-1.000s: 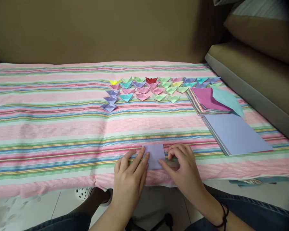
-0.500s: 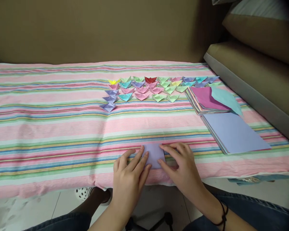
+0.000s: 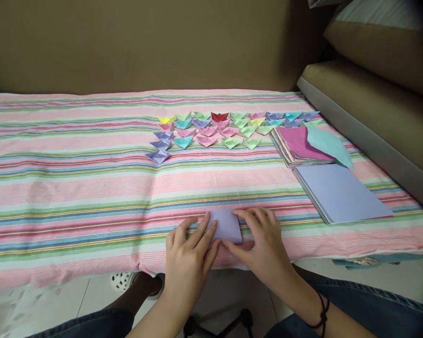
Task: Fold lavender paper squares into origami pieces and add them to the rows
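Observation:
A folded square of purple paper [image 3: 227, 226] lies flat on the striped cloth close to the front edge. My left hand [image 3: 190, 249] holds its left side down, with the fingertips on the paper and the thumb at the lower left corner. My right hand [image 3: 262, 234] spans the paper's right part, its index fingertip at the top right corner and its thumb at the bottom edge. Beyond it stand rows of small folded paper boats [image 3: 207, 141] in several colours.
To the right lie a stack of purple-topped paper sheets [image 3: 341, 192] and another stack with magenta [image 3: 299, 142] and light blue sheets [image 3: 329, 143] on top. The striped cloth [image 3: 74, 188] covers the surface. Brown cushions [image 3: 366, 103] border the right side, and a brown backrest [image 3: 137, 47] the back.
My right thumb has slid left and down along the bottom edge of the purple paper. My left hand stays in place.

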{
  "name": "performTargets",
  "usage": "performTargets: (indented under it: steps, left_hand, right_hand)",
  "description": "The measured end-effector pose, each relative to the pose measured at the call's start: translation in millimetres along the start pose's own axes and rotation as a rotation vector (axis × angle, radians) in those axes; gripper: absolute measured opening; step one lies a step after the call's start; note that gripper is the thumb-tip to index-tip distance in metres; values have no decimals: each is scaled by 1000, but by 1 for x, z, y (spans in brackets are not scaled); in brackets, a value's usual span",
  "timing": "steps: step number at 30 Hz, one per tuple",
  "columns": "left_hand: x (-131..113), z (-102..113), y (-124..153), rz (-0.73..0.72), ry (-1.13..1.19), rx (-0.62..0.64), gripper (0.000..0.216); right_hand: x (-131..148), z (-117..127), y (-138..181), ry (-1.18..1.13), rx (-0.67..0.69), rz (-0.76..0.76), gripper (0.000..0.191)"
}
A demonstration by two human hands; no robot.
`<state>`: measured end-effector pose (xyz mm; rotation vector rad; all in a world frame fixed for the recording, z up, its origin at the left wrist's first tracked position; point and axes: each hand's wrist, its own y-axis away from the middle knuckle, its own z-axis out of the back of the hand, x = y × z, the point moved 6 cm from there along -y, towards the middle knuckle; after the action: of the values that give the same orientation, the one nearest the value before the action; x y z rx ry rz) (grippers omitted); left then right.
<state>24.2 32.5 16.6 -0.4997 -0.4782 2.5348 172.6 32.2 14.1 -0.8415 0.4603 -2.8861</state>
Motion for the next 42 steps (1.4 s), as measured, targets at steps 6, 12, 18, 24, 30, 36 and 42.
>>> performTargets:
  steps: [6,12,18,24,30,36,42]
  left_hand:
    - [-1,1,-2,-3,-6,18,35]
    - [-2,2,-2,-19,-35,15,34]
    - [-2,2,-4,-20,-23,15,32]
    - [-3,2,-3,-47,-46,18,33]
    - [-4,2,-3,-74,-72,27,33]
    - [2,3,-2,-119,-20,124,40]
    - [14,3,-8,-59,123,231,34]
  right_hand:
    - [-1,-2,-1,3,9,-32,41]
    - [-1,-1,-2,-25,16,-39,38]
    - [-13,6,-5,-174,106,-29,42]
    - [-4,18,-6,-225,203,131,26]
    - [18,4,14,-31,292,474,34]
    - [9,-3,22,66,385,576,36]
    - [7,-4,22,68,363,569,38]
